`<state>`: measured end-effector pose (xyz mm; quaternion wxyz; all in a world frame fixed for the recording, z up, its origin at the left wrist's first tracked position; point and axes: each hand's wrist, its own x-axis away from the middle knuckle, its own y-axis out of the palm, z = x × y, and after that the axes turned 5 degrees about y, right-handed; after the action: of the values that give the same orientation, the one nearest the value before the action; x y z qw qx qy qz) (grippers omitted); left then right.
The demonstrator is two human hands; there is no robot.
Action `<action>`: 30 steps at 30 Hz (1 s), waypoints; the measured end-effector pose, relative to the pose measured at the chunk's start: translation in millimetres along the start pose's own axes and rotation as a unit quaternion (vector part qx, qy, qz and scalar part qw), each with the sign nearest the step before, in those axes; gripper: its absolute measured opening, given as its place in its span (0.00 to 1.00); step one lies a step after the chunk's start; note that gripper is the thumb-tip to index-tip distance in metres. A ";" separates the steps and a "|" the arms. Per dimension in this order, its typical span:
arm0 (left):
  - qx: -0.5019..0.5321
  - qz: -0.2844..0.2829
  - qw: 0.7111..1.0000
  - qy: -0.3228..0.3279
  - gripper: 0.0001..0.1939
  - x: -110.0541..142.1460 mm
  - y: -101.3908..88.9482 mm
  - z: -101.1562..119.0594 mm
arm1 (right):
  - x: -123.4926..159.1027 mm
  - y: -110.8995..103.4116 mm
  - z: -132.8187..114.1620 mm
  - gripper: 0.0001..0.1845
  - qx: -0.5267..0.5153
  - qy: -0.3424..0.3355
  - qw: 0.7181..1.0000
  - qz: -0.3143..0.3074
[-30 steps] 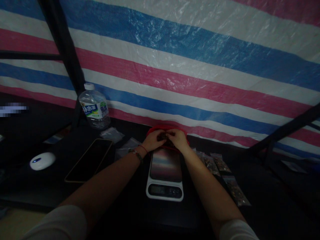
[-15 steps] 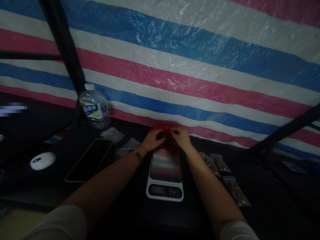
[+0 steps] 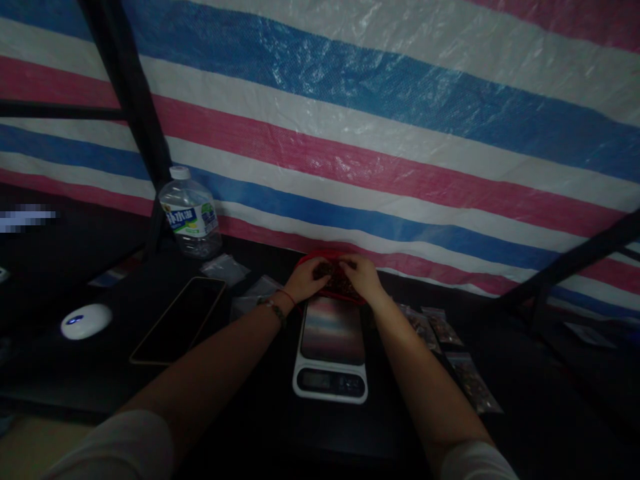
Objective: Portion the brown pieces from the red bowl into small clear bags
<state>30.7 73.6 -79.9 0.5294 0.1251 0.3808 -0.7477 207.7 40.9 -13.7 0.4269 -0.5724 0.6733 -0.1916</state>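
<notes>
A red basket or tray stands behind the scale, holding small, dark reddish-brown dried pieces; their exact kind is too dim to tell. My left hand reaches in from the left, thumb and fingers curled about some of the pieces. From the right, my right hand dips in with its thumb and fingertips drawn together, and what they pinch is hidden. Directly in front of the basket lies a white kitchen scale with a shiny dark plate and nothing on it.
Filled zip bags lie to the right. Left are flat clear bags, a phone, a white computer mouse and a large clear bottle. A striped plastic sheet hangs behind, beside a black metal post.
</notes>
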 end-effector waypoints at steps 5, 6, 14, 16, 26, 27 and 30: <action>0.003 -0.001 1.000 -0.002 0.18 -0.6 0.3 0.7 | 1.4 1.8 -3.9 0.10 -0.030 0.003 0.999 -0.015; 0.002 -0.001 1.000 -0.004 0.19 -0.7 0.4 0.7 | 2.0 2.4 -4.8 0.10 -0.037 0.006 0.999 -0.015; 0.002 -0.007 1.000 -0.013 0.20 -0.6 0.8 1.1 | 4.0 10.9 -4.6 0.09 -0.010 -0.028 0.999 -0.032; 0.002 -0.005 1.000 -0.016 0.19 -0.8 0.9 1.9 | 4.0 11.3 -4.0 0.09 0.033 -0.054 0.998 -0.030; 0.003 0.015 1.000 -0.008 0.17 -1.9 -1.2 4.4 | 4.5 9.7 -2.0 0.12 0.047 -0.063 0.997 -0.027; 0.007 0.015 1.000 -0.009 0.17 -1.9 -1.2 4.5 | 4.1 9.9 -1.6 0.12 0.046 -0.060 0.997 -0.026; 0.020 0.016 1.000 -0.011 0.17 -1.7 -0.9 5.5 | 3.1 9.8 -0.6 0.14 0.037 -0.058 0.998 -0.018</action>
<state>31.9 71.0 -74.7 0.5427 0.1331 0.3580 -0.7480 201.2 40.6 -21.8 0.4822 -0.5785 0.6297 -0.1905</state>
